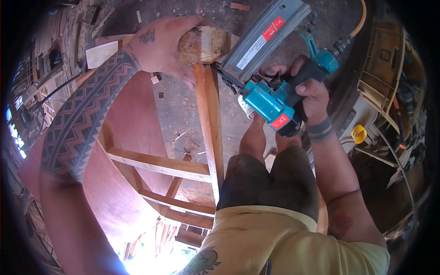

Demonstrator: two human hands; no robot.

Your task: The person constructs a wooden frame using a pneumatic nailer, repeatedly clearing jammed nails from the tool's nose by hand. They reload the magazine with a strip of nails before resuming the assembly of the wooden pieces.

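My right hand [311,91] is wrapped round the black grip of a teal nail gun [270,104]. The gun's long grey magazine [266,39] slants up and to the right, and its nose is near the top of a wooden frame [208,114]. At the frame's upper corner, my left hand [160,46] grips a wooden block [197,44], with fingers over its far side and the thumb below. Cross rails [160,164] join the upright to a curved side piece. A reddish panel [133,114] lies along the frame's left side.
An orange air hose [360,20] runs up from the gun. At the right are a yellow cup-like object [359,134], a wooden chair-like frame [382,64] and a thin cable. Scraps lie on the floor [183,105]. Stacked wood fills the far left.
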